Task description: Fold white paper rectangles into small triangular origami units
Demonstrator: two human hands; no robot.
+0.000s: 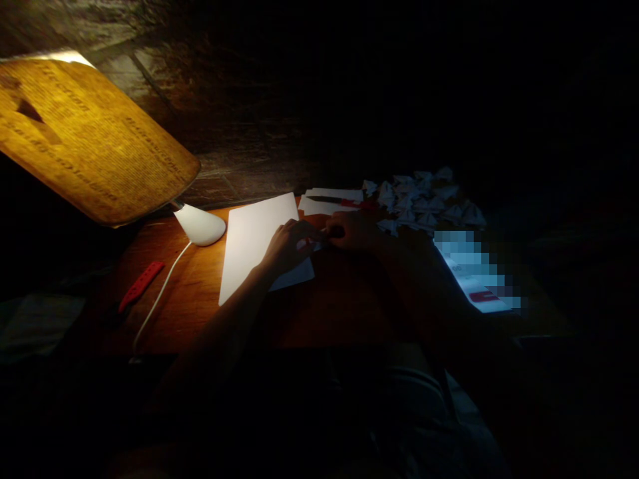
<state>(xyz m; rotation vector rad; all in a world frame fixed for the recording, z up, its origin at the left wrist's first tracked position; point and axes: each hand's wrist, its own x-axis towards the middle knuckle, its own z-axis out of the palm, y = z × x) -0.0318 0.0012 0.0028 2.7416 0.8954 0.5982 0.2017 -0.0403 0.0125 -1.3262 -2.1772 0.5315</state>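
My left hand point(288, 241) is over the right part of a large white sheet point(252, 233), its fingers closed on a small piece of paper point(318, 246). My right hand point(352, 231) meets it from the right, curled with thumb and finger pinched at the same paper's edge. Dim light hides most of the paper's shape. Just behind the hands lie some white paper strips point(319, 205), with a dark-bladed, red-handled cutting tool point(367, 205) on top. Several small folded paper pieces point(407, 203) are heaped beyond my right hand.
A lamp with a yellow printed shade point(100, 140) and white base point(202, 225) stands at the left, its white cord point(162, 293) running to the table's front edge. A red-handled tool point(141, 285) lies nearby. At the right a lit phone point(474, 283) rests on the wooden table point(319, 322).
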